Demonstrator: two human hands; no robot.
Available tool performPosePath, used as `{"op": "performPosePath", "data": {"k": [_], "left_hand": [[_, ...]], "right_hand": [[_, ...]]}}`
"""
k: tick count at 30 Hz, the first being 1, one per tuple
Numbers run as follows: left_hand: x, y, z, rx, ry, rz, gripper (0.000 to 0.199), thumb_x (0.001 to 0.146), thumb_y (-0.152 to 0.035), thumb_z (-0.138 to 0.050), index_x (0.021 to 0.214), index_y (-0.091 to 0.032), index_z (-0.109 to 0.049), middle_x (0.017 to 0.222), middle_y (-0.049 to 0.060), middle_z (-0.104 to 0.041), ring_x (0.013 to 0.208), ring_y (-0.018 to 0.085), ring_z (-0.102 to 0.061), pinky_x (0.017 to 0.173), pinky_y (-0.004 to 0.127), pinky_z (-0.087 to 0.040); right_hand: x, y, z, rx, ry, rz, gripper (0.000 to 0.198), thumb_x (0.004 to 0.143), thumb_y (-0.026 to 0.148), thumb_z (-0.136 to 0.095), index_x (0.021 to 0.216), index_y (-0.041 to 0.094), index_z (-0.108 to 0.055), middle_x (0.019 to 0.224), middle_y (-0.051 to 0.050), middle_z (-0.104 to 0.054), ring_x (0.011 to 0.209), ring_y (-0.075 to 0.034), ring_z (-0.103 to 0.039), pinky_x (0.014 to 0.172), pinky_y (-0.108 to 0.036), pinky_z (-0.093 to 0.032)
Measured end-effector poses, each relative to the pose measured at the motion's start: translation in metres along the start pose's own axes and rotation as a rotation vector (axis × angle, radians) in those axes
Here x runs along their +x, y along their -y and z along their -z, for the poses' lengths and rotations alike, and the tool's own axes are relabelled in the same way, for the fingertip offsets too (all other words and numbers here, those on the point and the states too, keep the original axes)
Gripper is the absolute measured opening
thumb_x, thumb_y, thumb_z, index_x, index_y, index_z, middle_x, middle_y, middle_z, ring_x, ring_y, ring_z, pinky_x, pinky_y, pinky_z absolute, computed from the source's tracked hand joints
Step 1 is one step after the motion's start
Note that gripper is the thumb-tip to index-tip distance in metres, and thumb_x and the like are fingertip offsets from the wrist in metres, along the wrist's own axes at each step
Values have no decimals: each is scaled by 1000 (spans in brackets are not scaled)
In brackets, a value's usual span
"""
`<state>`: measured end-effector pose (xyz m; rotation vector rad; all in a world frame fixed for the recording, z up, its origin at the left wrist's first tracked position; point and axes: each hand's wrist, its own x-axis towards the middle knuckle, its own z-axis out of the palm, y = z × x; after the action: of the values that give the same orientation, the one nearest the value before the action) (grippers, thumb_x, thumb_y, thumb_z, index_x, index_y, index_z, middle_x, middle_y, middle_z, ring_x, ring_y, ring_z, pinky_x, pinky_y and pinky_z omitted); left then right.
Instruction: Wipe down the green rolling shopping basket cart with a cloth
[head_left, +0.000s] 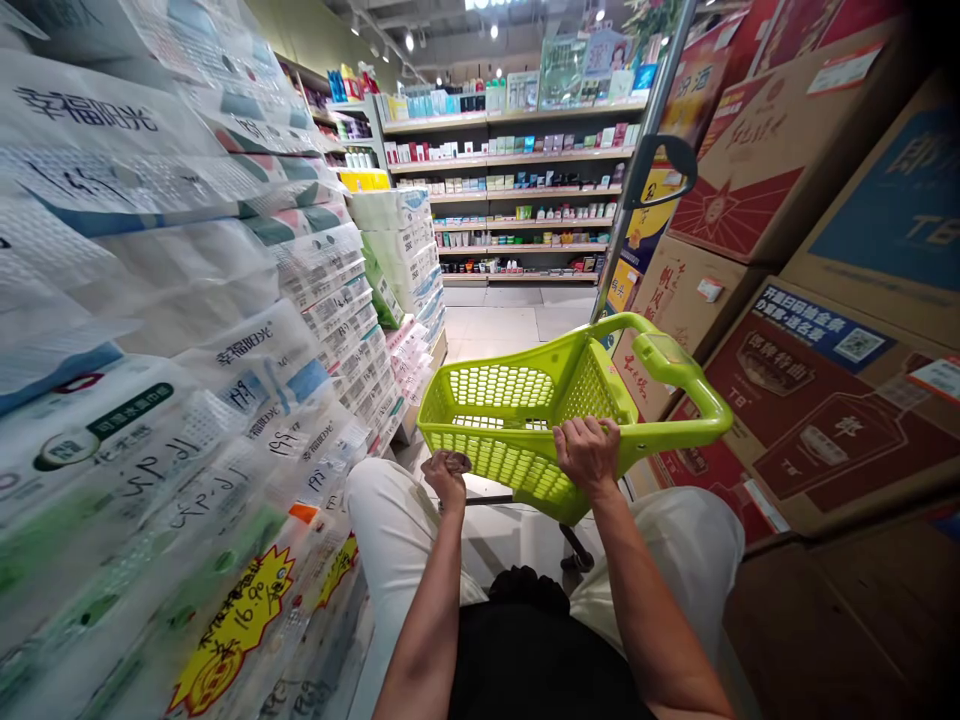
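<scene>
A lime-green plastic shopping cart [487,462] with perforated walls stands before me, turned sideways, its looped handle on the right. Nothing shows inside its basket. My right hand [589,452] is closed around the near rim, close to the handle end. At the other end, my left hand [447,480] is closed against the near side just below the rim; its fingertips are partly hidden. Below the basket, a dark caster wheel [576,560] shows between my legs.
Stacked packs of tissue paper [247,340] rise close on the left. Printed cardboard cartons [817,400] are piled on the right, beside a metal post [637,170] with a dark hook-shaped fitting. Tiled floor [499,325] leads to shelves of small boxed goods [525,185].
</scene>
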<state>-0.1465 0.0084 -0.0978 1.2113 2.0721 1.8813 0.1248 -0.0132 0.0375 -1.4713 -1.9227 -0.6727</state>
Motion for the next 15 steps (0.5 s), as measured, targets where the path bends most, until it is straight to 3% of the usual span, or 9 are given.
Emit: {"op": "performPosePath", "data": {"k": [7,11,15], "left_hand": [[37,-17,5,19,-162,-44,16,77,-9,-60,90,-18,-61,115,12,-52,111,26,-55,109,47,-46],[16,-6,6,-4,-131,113,18,69,-9,-60,85,-19,-59,93,7,-57,101,25,-60,100,46,-51],[11,3,6,-34,-125,151,20,65,-9,-58,83,-19,-59,83,4,-57,88,23,-62,90,42,-55]], "right_hand": [[-2,-7,-3,55,17,-7,30,101,34,-46,76,22,-60,77,-4,-64,86,-22,-48,96,-39,-23],[-3,-11,-4,38,3,15,32,101,36,-48,74,21,-59,74,-3,-64,84,-21,-48,95,-39,-24],[-5,-12,-1,13,-11,8,31,101,34,-48,75,21,-60,74,-3,-64,83,-21,-49,96,-40,-24]]}}
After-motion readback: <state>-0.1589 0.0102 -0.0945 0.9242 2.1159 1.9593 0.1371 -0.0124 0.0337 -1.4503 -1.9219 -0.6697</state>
